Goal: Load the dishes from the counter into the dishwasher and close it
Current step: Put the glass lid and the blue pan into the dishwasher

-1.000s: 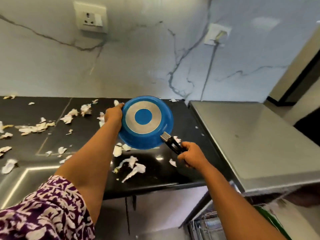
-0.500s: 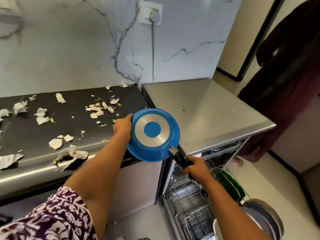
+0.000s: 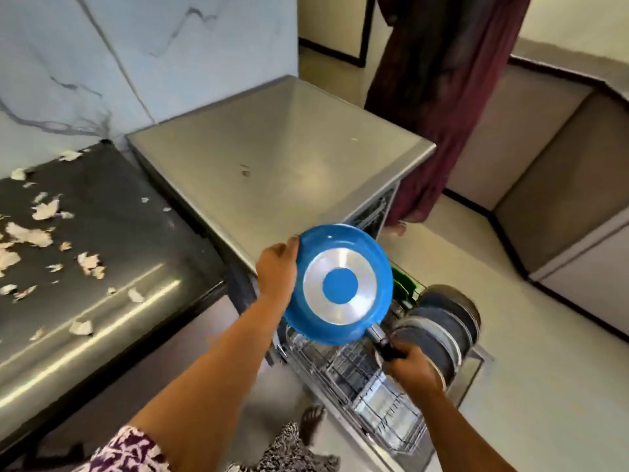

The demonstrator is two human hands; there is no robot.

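Note:
A blue frying pan [image 3: 340,260] with a silver ring on its underside hangs bottom-up toward me over the open dishwasher's pulled-out wire rack [image 3: 371,386]. My left hand [image 3: 277,270] grips the pan's left rim. My right hand [image 3: 410,367] is closed around its black handle at the lower right. Dark round plates [image 3: 446,332] stand on edge at the rack's right end, with green dishes [image 3: 403,287] behind them. The steel dishwasher top [image 3: 272,158] lies beyond the pan.
The dark counter [image 3: 102,233] at left is strewn with pale peel scraps [image 3: 30,233]. Another person in a dark maroon garment [image 3: 439,97] stands past the dishwasher. Pale floor [image 3: 527,352] spreads to the right, bounded by low cabinets [image 3: 561,199].
The pan has travelled from above the counter edge rightward and down over the dishwasher rack. Both hands kept their grip. My view swung right and down.

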